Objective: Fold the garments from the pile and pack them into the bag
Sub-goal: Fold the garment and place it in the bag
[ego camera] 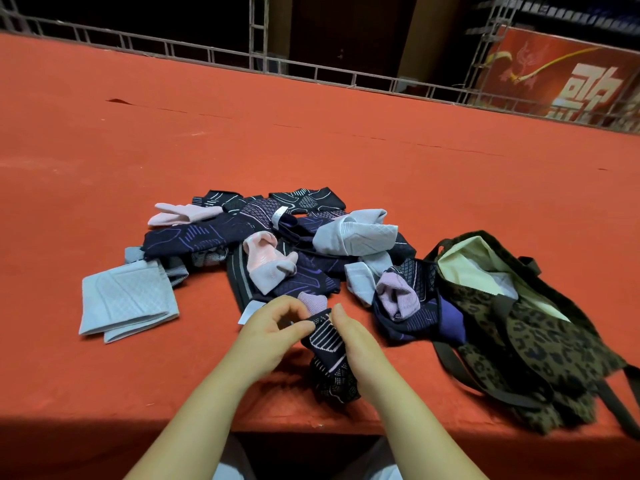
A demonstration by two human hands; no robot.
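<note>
Big red desk (311,140) under everything. To the right of the hands lies the leopard-print bag (540,344), mouth open, pale lining showing. Just beyond the hands is the pile of garments (277,244), and off to the left a folded light blue piece (126,303). Left hand (273,332) and right hand (349,336) both pinch a dark patterned garment (329,355), close together.

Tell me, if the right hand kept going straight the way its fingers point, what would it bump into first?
Probably the lilac sock just beyond the right hand, at the near edge of the pile. Depth is hard to judge, and the hand already holds a dark garment.
</note>
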